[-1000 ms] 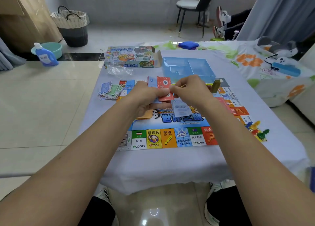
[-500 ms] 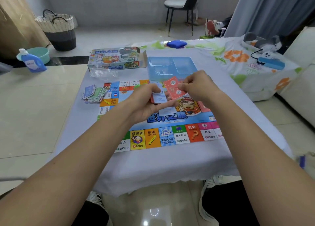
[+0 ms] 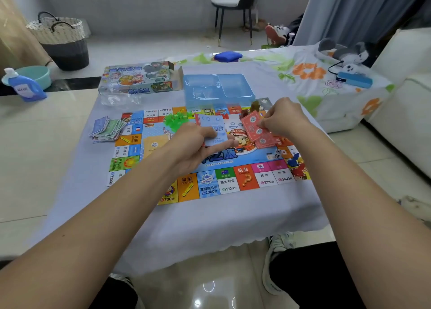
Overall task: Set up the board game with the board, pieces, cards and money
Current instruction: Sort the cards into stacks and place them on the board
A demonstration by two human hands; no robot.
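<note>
i see the board [image 3: 210, 168] laid flat on the table, sorted money [image 3: 106, 129] just beside its left edge. my left hand [image 3: 196, 145] grips a card stack [image 3: 213, 131]; right hand [image 3: 283, 117] pinches a red note [image 3: 253, 125] over the board's middle. sorting remains, i judge.

Landmark: board [image 3: 210, 164]. Near edge of board and the cloth strip below it bare, open approach from the front. Left of board, money pile [image 3: 106, 129] sits just beside the edge; cloth nearer than the pile free. Far side blocked: blue tray [image 3: 218, 89] overlaps the board's far edge, game box [image 3: 140, 77] and plastic bag [image 3: 119, 100] behind-left. On board: green pieces [image 3: 177, 119] far-centre, dice [image 3: 277, 153] and coloured pieces [image 3: 297, 166] at near-right corner. Right of board narrow cloth strip free.
</note>
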